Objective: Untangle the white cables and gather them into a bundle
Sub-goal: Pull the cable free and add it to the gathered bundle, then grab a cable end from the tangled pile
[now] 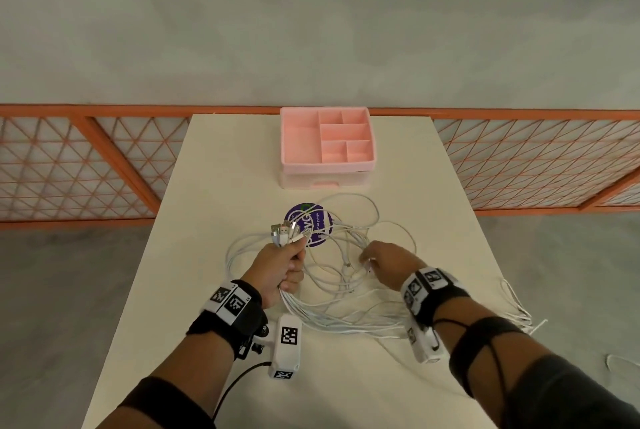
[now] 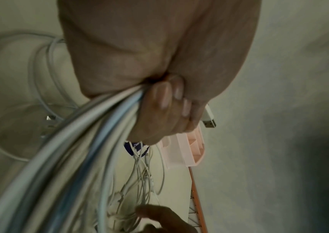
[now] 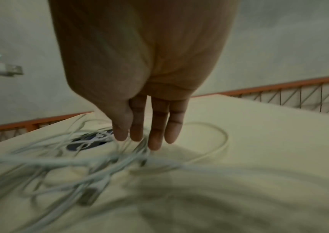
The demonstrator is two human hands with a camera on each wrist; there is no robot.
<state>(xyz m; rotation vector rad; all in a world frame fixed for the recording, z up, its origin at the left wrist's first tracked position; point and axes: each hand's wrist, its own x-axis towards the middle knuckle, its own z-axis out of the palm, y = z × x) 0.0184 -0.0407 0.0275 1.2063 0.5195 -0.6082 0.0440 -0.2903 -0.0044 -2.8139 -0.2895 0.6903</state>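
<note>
Several white cables (image 1: 346, 276) lie tangled in loops on the cream table (image 1: 214, 186). My left hand (image 1: 284, 267) grips a bunch of them in a fist, with the plug ends (image 1: 287, 234) sticking up above it. In the left wrist view the fingers (image 2: 165, 100) curl round the cable bunch (image 2: 92, 134), and a USB plug (image 2: 209, 119) pokes out. My right hand (image 1: 377, 260) hovers over the loose tangle to the right. Its fingers (image 3: 155, 130) hang straight, tips just above the cables (image 3: 104, 165), holding nothing.
A pink divided organiser box (image 1: 327, 148) stands at the table's far end. A round purple sticker (image 1: 311, 229) lies under the cables. More cable loops (image 1: 516, 307) hang off the right table edge. An orange mesh railing (image 1: 86, 165) runs behind.
</note>
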